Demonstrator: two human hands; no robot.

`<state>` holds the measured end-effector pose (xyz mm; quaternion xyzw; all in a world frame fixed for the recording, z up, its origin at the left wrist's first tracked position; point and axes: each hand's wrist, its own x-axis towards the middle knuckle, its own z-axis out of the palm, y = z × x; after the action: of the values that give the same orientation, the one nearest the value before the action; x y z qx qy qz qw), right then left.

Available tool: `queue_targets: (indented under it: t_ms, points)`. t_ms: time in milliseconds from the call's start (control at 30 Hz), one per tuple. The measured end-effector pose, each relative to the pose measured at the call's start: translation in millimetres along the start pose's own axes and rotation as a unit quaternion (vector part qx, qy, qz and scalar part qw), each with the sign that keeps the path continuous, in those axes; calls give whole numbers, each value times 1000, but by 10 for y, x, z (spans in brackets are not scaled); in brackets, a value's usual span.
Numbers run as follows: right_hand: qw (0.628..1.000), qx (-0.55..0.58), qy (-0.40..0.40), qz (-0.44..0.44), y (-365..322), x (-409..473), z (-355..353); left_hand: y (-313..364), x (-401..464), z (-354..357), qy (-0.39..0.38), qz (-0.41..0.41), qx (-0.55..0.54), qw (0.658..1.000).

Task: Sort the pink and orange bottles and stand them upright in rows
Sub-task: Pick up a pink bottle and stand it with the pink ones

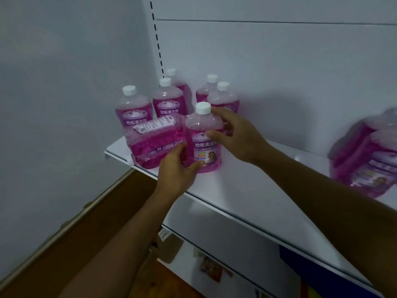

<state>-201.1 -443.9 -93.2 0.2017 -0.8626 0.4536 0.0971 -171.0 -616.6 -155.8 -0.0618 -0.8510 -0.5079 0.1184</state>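
A pink bottle (pixel 203 138) with a white cap stands upright near the front edge of a white shelf (pixel 247 190), toward its left end, and both hands are on it. The right hand (pixel 234 136) wraps the bottle's shoulder from the right side, fingers curled behind the neck and thumb laid across the front just above the label. The left hand (pixel 177 171) grips it low on its left side, thumb pressed against the base of the label and fingers curled round the far side (their tips are hidden behind the plastic). Just to the left, touching the held bottle, a second pink bottle lies on its side (pixel 153 140) with its back label facing up and its body reaching the shelf's front left corner. Behind these stand five more upright pink bottles with white caps: one at the far left (pixel 133 108), two in a short line behind it (pixel 167 100) (pixel 178 82), and two more to the right (pixel 207 89) (pixel 224 97), close behind the right hand's fingers. Well apart at the right edge of view, a blurred cluster of pink bottles (pixel 369 155) lies tilted on the same shelf; how many there are cannot be told. The shelf's back panel (pixel 279 72) is plain white, with a slotted upright strip (pixel 155 35) at its left edge beside a pale wall (pixel 64 82). Below, a lower shelf (pixel 193 259) holds a few small, indistinct paper items, and a brown floor (pixel 75 244) shows at the lower left.
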Motion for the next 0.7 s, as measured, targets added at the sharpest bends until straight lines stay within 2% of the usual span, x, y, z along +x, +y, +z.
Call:
queue_targets:
  t_ms: [200, 400, 700]
  points:
    - [994, -61, 79, 38, 59, -199, -371, 109, 182, 324, -100, 14, -42, 994]
    - [971, -154, 146, 108, 151, -424, -883, 396, 334, 747, -195, 93, -77, 973]
    - [935, -275, 128, 183, 299, -472, -1594, 786, 656, 1451, -254, 121, -78, 956]
